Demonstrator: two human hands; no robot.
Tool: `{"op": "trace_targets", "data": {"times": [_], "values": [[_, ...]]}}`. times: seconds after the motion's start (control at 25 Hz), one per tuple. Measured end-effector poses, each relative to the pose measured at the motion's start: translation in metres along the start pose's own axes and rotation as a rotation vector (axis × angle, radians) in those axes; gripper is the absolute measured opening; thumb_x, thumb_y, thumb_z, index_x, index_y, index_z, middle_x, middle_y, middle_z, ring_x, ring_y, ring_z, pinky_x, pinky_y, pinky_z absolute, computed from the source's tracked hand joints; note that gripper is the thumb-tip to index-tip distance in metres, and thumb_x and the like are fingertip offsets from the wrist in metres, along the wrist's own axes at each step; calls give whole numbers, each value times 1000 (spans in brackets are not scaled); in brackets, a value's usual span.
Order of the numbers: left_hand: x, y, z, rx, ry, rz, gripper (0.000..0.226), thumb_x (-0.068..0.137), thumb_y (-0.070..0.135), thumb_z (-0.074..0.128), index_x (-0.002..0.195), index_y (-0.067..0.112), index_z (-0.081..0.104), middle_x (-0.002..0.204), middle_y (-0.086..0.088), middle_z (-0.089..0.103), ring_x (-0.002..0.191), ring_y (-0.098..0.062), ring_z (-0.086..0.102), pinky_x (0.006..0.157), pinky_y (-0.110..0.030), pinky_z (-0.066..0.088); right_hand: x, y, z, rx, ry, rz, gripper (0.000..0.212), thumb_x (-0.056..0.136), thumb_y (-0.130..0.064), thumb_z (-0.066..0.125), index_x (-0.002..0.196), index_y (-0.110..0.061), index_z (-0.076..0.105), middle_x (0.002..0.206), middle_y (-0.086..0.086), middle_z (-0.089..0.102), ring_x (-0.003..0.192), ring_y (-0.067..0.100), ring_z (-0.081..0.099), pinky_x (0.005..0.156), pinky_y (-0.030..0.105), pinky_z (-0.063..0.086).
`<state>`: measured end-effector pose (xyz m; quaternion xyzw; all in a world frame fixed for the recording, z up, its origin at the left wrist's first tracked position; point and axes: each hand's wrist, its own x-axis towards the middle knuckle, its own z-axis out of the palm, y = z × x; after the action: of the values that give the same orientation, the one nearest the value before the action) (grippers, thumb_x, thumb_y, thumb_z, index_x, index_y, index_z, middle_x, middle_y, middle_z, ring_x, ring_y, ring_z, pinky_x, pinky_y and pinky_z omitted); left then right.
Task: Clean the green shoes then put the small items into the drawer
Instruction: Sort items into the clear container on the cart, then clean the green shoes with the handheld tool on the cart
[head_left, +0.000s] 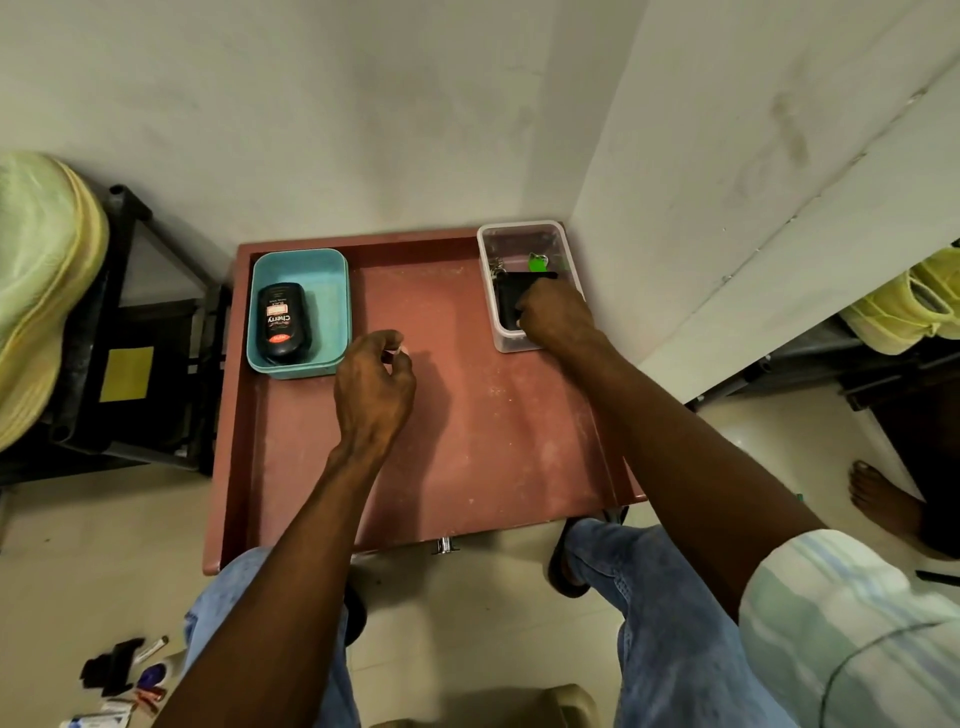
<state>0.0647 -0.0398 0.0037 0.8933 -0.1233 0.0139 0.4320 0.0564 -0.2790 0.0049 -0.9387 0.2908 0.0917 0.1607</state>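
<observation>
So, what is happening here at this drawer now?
A person leans over an open reddish drawer. The right hand reaches into a clear box at the back right, on a black item. The left hand hovers beside a teal tray holding a shoe polish bottle. More small items lie on the floor.

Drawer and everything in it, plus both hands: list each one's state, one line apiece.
Drawer: pulled open, floor mostly bare.
Teal bin: upright in the back left corner, holding a polish bottle.
Polish bottle: lying flat, capped.
Clear container: upright in the back right corner, holding a black item, keys and a green tag.
Right hand: inside the clear container, on the black item.
Left hand: fingers curled over the drawer floor; contents unclear.
</observation>
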Motion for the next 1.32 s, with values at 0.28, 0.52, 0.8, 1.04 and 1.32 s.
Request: {"op": "trace_targets", "data": {"times": [0.28,0.52,0.8,1.04,1.32], "values": [[-11,-9,-4,176,-125,85,36,88,12,58,123,8,61,121,-11,63,101,-25,62,85,-36,50,-34,-2,6,100,269,-98,29,88,-7,55,115,-3,66,120,16,63,108,34,59,87,36,50],[-65,-24,-44,238,-179,58,38,87,9,56,124,8,60,123,-11,62,107,-29,61,93,-39,50,-152,-44,28,324,375,-307,39,93,-2,51,132,1,55,135,18,55,125,31,51,103,38,43],[-165,-37,-81,317,-207,16,33,87,6,55,119,3,62,119,-17,63,110,-33,58,94,-38,46,-279,-59,93,312,282,-384,34,78,1,50,107,3,68,104,19,67,95,37,63,82,42,55],[-204,-46,-118,259,-66,-76,31,87,7,56,116,7,64,119,-13,64,104,-32,62,86,-36,48,-301,-75,109,183,155,-554,30,78,-2,54,105,0,68,98,17,65,87,37,63,75,41,55],[-151,-73,-242,153,466,-127,26,86,6,56,111,5,64,114,-14,60,103,-30,59,90,-35,47,-276,-194,73,363,208,-675,29,89,-2,49,113,0,65,110,16,63,95,33,61,82,36,51]]}}
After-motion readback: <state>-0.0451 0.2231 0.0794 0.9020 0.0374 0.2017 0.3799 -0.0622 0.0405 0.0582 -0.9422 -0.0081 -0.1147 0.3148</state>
